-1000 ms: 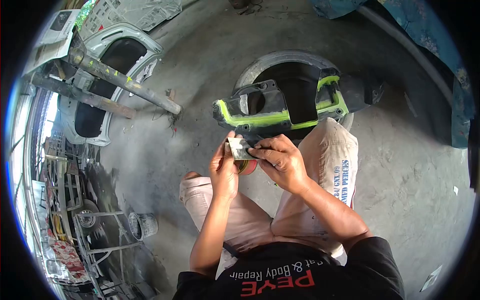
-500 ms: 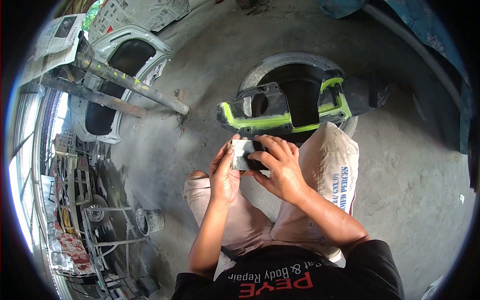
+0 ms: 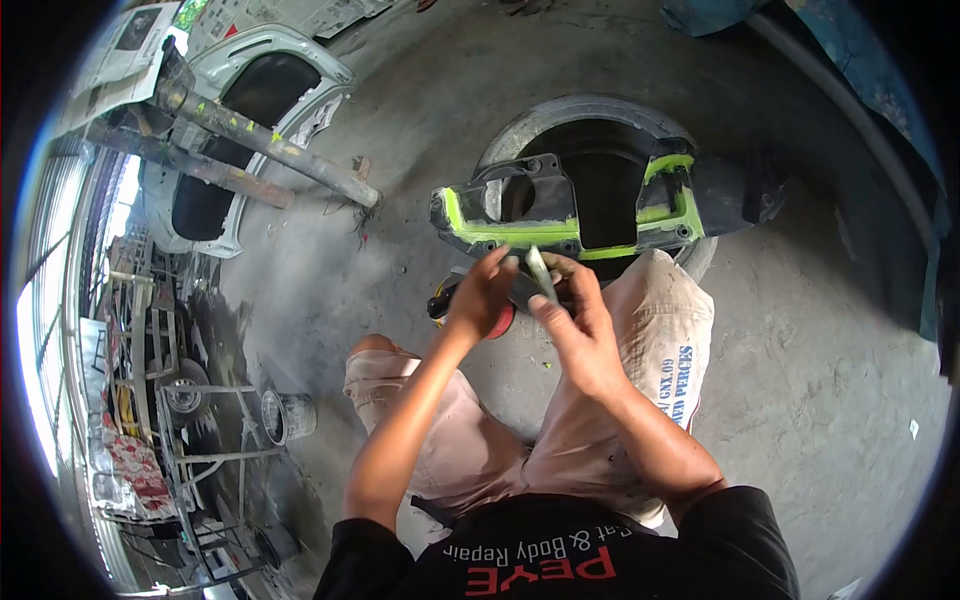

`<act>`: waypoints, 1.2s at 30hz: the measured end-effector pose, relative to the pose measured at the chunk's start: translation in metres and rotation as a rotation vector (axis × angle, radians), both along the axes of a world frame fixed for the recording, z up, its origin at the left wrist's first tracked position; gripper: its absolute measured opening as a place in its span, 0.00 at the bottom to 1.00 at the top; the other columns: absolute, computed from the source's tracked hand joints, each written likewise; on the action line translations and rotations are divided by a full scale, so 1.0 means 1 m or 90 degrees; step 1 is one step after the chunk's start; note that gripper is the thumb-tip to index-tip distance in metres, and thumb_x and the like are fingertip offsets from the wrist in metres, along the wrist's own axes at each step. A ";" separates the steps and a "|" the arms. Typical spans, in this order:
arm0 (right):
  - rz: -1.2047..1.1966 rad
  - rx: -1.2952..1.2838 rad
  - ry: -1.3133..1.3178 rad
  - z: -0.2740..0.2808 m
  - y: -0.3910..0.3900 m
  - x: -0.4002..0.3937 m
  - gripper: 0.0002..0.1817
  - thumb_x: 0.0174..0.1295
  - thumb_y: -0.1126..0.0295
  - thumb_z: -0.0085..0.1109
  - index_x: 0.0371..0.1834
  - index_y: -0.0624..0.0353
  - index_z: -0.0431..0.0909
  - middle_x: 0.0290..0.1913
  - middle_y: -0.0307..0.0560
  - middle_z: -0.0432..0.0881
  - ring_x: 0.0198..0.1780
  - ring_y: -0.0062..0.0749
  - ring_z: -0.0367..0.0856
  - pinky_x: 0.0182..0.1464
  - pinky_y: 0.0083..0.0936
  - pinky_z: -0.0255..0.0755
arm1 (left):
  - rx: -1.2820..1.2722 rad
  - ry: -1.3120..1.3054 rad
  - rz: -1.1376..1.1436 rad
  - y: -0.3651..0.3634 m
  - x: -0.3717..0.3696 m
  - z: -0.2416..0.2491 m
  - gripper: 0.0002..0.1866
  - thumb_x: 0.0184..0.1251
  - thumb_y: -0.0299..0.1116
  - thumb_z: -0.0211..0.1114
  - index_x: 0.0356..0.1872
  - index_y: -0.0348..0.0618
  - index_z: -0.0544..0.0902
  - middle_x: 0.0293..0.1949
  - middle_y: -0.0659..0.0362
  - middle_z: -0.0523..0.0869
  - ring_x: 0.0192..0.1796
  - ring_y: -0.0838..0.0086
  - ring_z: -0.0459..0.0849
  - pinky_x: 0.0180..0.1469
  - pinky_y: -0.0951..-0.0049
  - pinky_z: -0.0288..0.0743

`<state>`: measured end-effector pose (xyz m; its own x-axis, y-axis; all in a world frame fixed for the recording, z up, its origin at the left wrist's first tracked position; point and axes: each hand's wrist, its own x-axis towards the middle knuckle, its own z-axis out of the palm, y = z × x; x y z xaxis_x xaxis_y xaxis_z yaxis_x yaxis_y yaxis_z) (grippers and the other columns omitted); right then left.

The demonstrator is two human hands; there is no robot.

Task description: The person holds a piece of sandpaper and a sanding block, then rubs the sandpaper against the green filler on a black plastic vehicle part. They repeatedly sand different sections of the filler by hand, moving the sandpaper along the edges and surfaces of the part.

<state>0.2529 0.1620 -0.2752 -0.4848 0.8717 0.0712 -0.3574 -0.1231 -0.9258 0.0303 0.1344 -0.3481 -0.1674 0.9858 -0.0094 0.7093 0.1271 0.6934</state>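
Observation:
My right hand grips a small flat pad, pale on one face and now tilted nearly edge-on. Beside it, my left hand has its fingers drawn together near the pad's left side; whether they hold anything is hidden. Just beyond both hands lies a dark plastic panel with bright yellow-green areas along its edge, resting across a tire. Partly behind my left hand, a red round object shows on the floor.
Metal posts reach in from the upper left, near a pale car panel. A bucket and a metal frame stand at the left. Blue cloth hangs at the upper right.
The pad has turned from face-up to nearly edge-on. My left hand has moved up and away from its left edge, and the red object has come into view.

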 end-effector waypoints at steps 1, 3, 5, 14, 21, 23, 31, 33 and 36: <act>-0.018 -0.012 0.004 -0.004 0.002 0.001 0.25 0.72 0.68 0.61 0.70 0.62 0.70 0.59 0.47 0.69 0.58 0.31 0.74 0.64 0.30 0.69 | -0.021 -0.022 -0.006 0.019 0.012 -0.001 0.30 0.79 0.44 0.59 0.71 0.30 0.71 0.65 0.40 0.79 0.68 0.49 0.78 0.71 0.55 0.70; -0.021 -0.064 -0.013 -0.008 0.007 0.006 0.24 0.75 0.64 0.56 0.70 0.63 0.70 0.58 0.47 0.70 0.57 0.31 0.74 0.64 0.30 0.69 | -0.041 -0.045 -0.006 0.041 0.037 -0.018 0.33 0.76 0.42 0.61 0.74 0.31 0.68 0.70 0.37 0.74 0.73 0.45 0.73 0.75 0.51 0.65; -0.013 -0.078 -0.038 -0.007 0.011 0.008 0.24 0.76 0.64 0.54 0.71 0.63 0.70 0.58 0.47 0.71 0.57 0.30 0.73 0.64 0.30 0.69 | 0.061 0.255 -0.120 0.052 0.042 -0.053 0.42 0.70 0.39 0.64 0.80 0.34 0.57 0.81 0.39 0.56 0.82 0.43 0.56 0.81 0.46 0.53; 0.057 -0.172 -0.002 0.010 0.015 0.015 0.27 0.76 0.59 0.47 0.75 0.61 0.68 0.59 0.39 0.79 0.55 0.23 0.75 0.56 0.25 0.68 | -0.204 0.425 -0.034 0.037 -0.002 -0.036 0.45 0.79 0.62 0.47 0.82 0.38 0.52 0.84 0.43 0.47 0.86 0.53 0.46 0.83 0.51 0.46; 0.070 -0.193 -0.040 0.002 0.018 0.018 0.33 0.74 0.55 0.49 0.77 0.62 0.66 0.60 0.42 0.80 0.57 0.29 0.77 0.59 0.29 0.67 | -0.203 0.515 0.097 0.030 -0.063 -0.026 0.52 0.76 0.71 0.44 0.77 0.25 0.60 0.79 0.33 0.57 0.80 0.39 0.58 0.80 0.43 0.48; 0.079 -0.201 -0.021 0.003 0.017 0.017 0.32 0.76 0.54 0.50 0.76 0.62 0.68 0.60 0.41 0.80 0.57 0.27 0.78 0.58 0.28 0.69 | -0.206 0.488 0.028 0.031 -0.056 -0.036 0.53 0.75 0.72 0.42 0.78 0.25 0.58 0.79 0.32 0.58 0.81 0.41 0.58 0.82 0.46 0.46; 0.076 -0.129 -0.024 0.004 0.016 0.014 0.28 0.80 0.55 0.52 0.74 0.62 0.70 0.58 0.38 0.82 0.57 0.22 0.77 0.57 0.24 0.70 | 0.121 0.447 -0.195 0.024 -0.017 -0.032 0.40 0.74 0.62 0.58 0.67 0.30 0.76 0.71 0.33 0.72 0.71 0.43 0.76 0.73 0.44 0.63; 0.044 -0.033 -0.070 0.001 0.022 0.013 0.27 0.80 0.57 0.53 0.75 0.63 0.70 0.56 0.36 0.81 0.55 0.17 0.75 0.56 0.20 0.69 | 0.006 0.487 -0.183 0.027 -0.032 -0.018 0.40 0.75 0.61 0.57 0.69 0.31 0.74 0.72 0.34 0.71 0.72 0.45 0.74 0.74 0.44 0.61; 0.038 0.001 -0.111 0.017 0.032 0.009 0.27 0.80 0.59 0.53 0.72 0.69 0.71 0.64 0.51 0.78 0.65 0.32 0.75 0.69 0.28 0.65 | -0.205 0.543 -0.142 0.036 -0.055 0.009 0.40 0.77 0.64 0.50 0.72 0.36 0.73 0.75 0.37 0.69 0.75 0.49 0.72 0.74 0.45 0.61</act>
